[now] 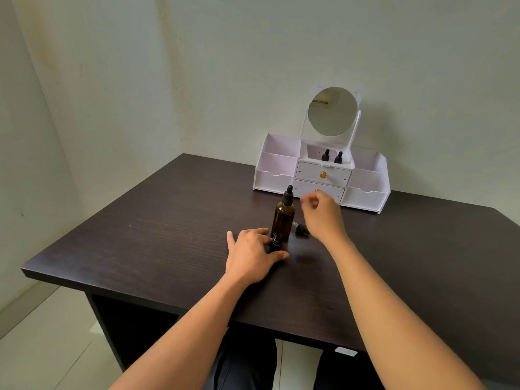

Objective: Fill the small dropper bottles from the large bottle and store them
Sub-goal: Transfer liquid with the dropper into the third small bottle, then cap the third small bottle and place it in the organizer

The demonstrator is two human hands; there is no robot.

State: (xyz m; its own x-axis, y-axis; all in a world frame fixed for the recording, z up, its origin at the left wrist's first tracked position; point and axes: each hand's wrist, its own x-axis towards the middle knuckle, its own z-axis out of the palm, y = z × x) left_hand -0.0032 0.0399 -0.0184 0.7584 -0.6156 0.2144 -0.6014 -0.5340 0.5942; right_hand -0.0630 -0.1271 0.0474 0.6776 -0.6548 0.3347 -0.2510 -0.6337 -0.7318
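A large amber bottle [283,218] with a black dropper cap stands upright on the dark table [140,235]. Just in front of it stands a small dark dropper bottle [276,242] with its neck uncovered; my left hand [251,253] holds it between thumb and fingers. A small black dropper cap [300,228] lies on the table to the right of the large bottle. My right hand [323,213] hovers above that cap with fingers loosely curled and nothing in them. Two more small dropper bottles [332,156] stand in the middle top compartment of the white organizer [368,192].
The white organizer with a round mirror [332,111], two drawers and open side compartments stands at the back of the table against the wall. The table's front edge runs close to my body.
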